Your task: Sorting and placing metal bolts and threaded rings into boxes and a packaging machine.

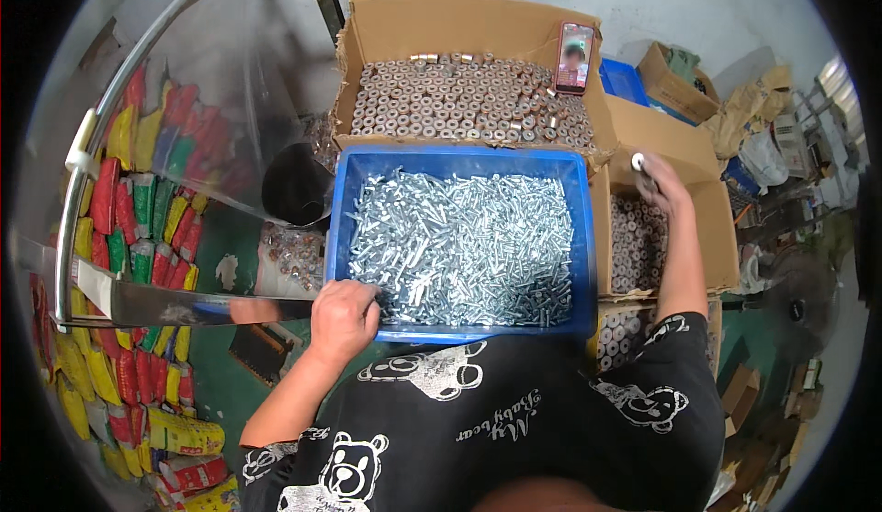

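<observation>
In front of me sits a blue plastic tray (464,156) heaped with small silvery screws or pins (469,245). My left hand (344,317) rests at its near left corner, fingers curled closed; what they hold, if anything, is hidden. Out to the right, my right hand (661,186) grips a small metal cylinder with a pale round end (638,161), above an open cardboard box (661,135). That box contains rows of similar ring-ended metal cylinders (636,241). Behind the tray, a larger cardboard box (459,25) is filled with more of these cylinders (441,103), mostly standing on end.
A phone (574,57) leans at the far box's right corner. Another box of cylinders (620,337) lies by my right elbow. To the left are a curved metal rail (69,227), a black bucket (296,184) and stacked coloured packets (138,236). Cartons (675,85) stand back right.
</observation>
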{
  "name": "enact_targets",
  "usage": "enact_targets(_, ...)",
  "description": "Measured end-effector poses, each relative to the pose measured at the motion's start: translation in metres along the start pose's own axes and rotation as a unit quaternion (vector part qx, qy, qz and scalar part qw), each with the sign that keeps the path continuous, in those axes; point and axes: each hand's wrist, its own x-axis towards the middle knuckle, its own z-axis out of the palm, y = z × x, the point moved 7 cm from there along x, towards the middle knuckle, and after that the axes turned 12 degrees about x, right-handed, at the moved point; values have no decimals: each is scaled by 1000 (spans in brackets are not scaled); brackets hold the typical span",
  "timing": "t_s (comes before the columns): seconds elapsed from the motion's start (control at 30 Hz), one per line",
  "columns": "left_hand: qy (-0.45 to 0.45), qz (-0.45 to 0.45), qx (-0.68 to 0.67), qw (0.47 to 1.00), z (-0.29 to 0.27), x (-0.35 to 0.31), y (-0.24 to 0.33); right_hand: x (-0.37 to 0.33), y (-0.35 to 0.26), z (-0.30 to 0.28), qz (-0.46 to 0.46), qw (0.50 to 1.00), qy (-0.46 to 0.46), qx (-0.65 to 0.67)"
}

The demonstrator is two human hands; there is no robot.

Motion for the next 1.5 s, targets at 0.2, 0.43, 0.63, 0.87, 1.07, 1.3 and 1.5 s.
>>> enact_targets(0.2,10,44,-30,999,0,5,0,151,-54,277,-274,833,-86,-473)
enact_targets(0.43,42,40,-93,994,3,-8,-12,255,28,347,-148,724,87,-668)
enact_targets(0.63,23,83,-106,991,18,-12,-18,157,3,436,-316,801,16,-509)
enact_targets(0.87,34,90,-95,991,7,-9,-8,72,80,551,-124,918,-237,-292)
enact_targets(1.07,43,71,-85,993,8,-12,-11,-13,60,438,-303,803,-244,-451)
enact_targets(1.3,22,34,-18,999,8,-9,-10,-91,95,299,-291,678,-260,-623)
enact_targets(1.5,14,32,-10,999,7,-8,-4,-69,113,285,-195,733,-268,-594)
